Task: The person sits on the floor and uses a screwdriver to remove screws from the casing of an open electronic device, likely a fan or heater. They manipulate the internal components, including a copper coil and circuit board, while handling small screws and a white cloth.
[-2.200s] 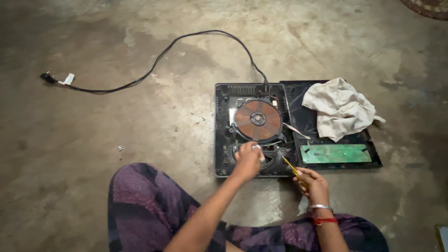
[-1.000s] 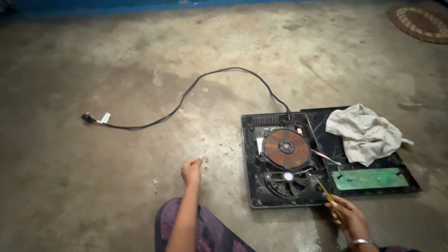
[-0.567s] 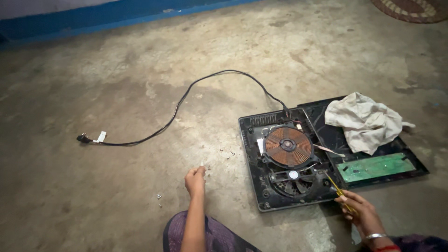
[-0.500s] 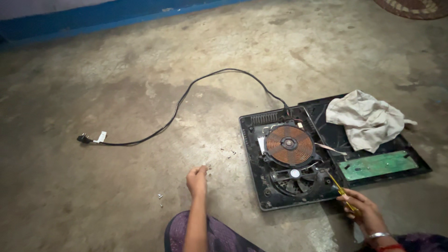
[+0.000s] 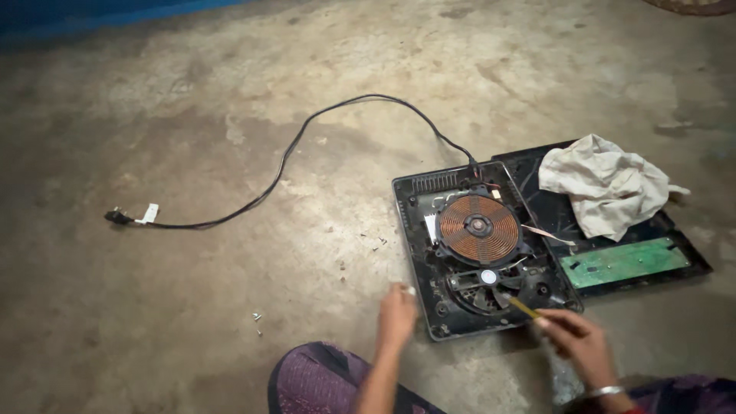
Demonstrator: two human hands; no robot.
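An opened induction cooktop base [image 5: 418,230] lies on the concrete floor, showing a copper coil [image 5: 478,227] and a black fan [image 5: 484,285] below it. My right hand [image 5: 576,345] holds a yellow-handled screwdriver [image 5: 524,307], its tip at the base's lower right corner beside the fan. My left hand [image 5: 397,314] hovers at the base's lower left edge, fingers curled, possibly pinching a small pale thing; I cannot tell what. The black power cord [image 5: 307,146] runs from the base to a plug [image 5: 119,218] at the left.
The cooktop's glass top panel [image 5: 552,203] lies flipped beside the base, with a green circuit board [image 5: 621,262] and a crumpled pale cloth [image 5: 602,184] on it. A few small screws [image 5: 257,316] lie loose on the floor at the left. My purple-clad knees fill the bottom edge.
My left hand left the fan, reached out to the floor at the left, and has now come back to the base's lower left edge. The right hand stayed with the screwdriver.
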